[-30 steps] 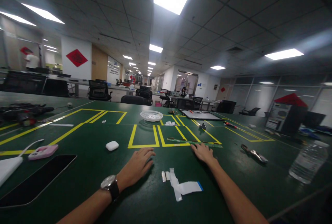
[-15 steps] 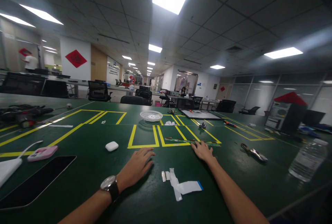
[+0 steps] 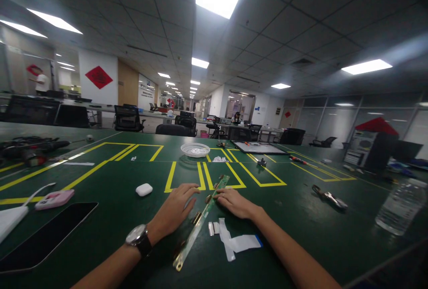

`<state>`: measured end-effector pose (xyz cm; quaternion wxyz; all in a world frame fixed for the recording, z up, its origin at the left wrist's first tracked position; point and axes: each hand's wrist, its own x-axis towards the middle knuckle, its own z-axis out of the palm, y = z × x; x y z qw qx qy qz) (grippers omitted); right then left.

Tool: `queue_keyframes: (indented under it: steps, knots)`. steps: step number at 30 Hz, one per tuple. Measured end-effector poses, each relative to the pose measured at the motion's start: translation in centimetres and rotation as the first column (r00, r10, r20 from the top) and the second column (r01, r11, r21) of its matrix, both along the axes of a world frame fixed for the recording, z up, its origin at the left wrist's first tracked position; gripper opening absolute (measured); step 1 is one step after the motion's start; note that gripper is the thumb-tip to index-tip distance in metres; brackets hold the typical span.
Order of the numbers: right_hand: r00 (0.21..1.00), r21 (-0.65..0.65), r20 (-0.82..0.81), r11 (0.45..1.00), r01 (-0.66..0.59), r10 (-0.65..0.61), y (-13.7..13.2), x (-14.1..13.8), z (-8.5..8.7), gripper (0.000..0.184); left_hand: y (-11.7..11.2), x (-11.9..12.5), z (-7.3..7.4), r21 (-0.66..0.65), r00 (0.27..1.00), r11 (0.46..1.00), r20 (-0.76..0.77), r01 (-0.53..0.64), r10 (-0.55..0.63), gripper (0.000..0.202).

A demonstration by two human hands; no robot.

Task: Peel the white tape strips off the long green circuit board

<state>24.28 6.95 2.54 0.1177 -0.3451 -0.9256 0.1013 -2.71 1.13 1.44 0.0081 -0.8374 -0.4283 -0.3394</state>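
Observation:
A long narrow green circuit strip (image 3: 200, 222) lies slanted on the green table (image 3: 294, 231), running from the yellow squares toward me. My right hand (image 3: 236, 203) rests on its far part with the fingers curled over it. My left hand (image 3: 175, 208), with a watch on the wrist, lies flat beside the strip with the fingers stretched out. A white flat ribbon cable (image 3: 234, 241) with a blue end lies just right of the strip.
A white earbud case (image 3: 144, 189), a pink device (image 3: 55, 199) and a dark tablet (image 3: 43, 235) lie at the left. Pliers (image 3: 329, 196) and a water bottle (image 3: 396, 211) sit at the right. A white basket (image 3: 195, 149) stands farther back among yellow taped squares.
My right hand has pulled the green strip from the far yellow squares toward me and turned it lengthwise. My left hand has barely moved.

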Motion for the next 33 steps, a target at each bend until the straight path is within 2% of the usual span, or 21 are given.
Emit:
queue_keyframes:
  steps: [5, 9, 12, 15, 18, 23, 27, 33]
  knots:
    - [0.974, -0.033, -0.006, 0.973, -0.227, 0.227, -3.6, -3.3, 0.9, 0.035, -0.2, 0.2, -1.0, -0.073, 0.998, 0.996, -0.032, 0.045, -0.047, 0.029]
    - [0.944, -0.035, -0.051, 0.944, -0.327, 0.325, -5.0, -3.9, 1.7, 0.029, -0.5, 0.7, -2.0, -0.131, 0.994, 0.99, -0.093, 0.049, -0.061, 0.029]
    - [0.963, -0.011, -0.092, 0.967, -0.254, 0.252, -5.0, -3.0, 2.3, 0.027, -0.7, 1.1, -2.2, -0.112, 0.993, 0.994, -0.115, -0.01, -0.003, 0.03]
    - [0.983, -0.019, -0.031, 0.984, -0.18, 0.179, -4.4, -1.5, 2.4, 0.034, -0.7, 1.1, -2.4, -0.11, 0.989, 0.992, -0.139, -0.063, 0.047, 0.033]
    - [0.983, -0.067, 0.044, 0.982, -0.176, 0.179, -3.8, -0.7, 2.1, 0.039, -0.8, 1.1, -2.6, -0.152, 0.981, 0.986, -0.189, -0.07, 0.04, 0.035]
    - [0.985, -0.071, 0.051, 0.985, -0.158, 0.162, -3.4, -0.8, 1.6, 0.03, -1.2, 1.2, -2.1, -0.226, 0.968, 0.973, -0.251, -0.058, 0.0, 0.036]
    - [0.986, -0.08, 0.019, 0.983, -0.165, 0.167, -3.6, -0.9, 1.8, 0.029, -1.5, 1.3, -1.6, -0.208, 0.968, 0.976, -0.25, -0.059, 0.006, 0.035]
    - [0.981, -0.02, -0.041, 0.981, -0.191, 0.19, -4.1, -1.8, 1.5, 0.04, -1.5, 1.3, -1.6, -0.156, 0.971, 0.987, -0.238, -0.041, 0.003, 0.03]
